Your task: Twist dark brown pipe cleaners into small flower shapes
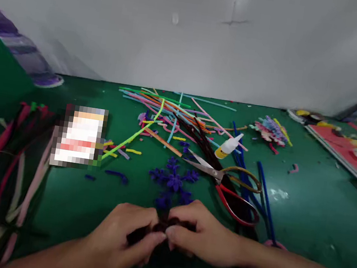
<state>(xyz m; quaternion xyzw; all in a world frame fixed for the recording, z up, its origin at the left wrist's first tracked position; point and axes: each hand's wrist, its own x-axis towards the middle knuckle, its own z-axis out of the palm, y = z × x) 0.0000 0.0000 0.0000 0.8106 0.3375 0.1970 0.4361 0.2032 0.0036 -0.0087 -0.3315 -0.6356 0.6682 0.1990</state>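
Observation:
My left hand (131,234) and my right hand (199,233) meet at the front middle of the table, both pinching a dark brown pipe cleaner piece (162,226) that looks bent or twisted between the fingertips. Most of the piece is hidden by the fingers. Just beyond the hands lies a purple-blue pipe cleaner snowflake shape (174,181) with several branching arms. Open-bladed scissors (216,173) with one red handle lie right of it, on top of dark brown pipe cleaners (203,137). A small white glue bottle with a yellow label (228,147) stands tilted or lies behind the scissors.
Several coloured pipe cleaners (169,106) lie piled at the back. Bundled pipe cleaners (26,200) cover the left side, near a blurred-out card (79,137). A purple bottle (26,51) stands back left. Blue pipe cleaners (267,201) and a red board (346,152) are on the right.

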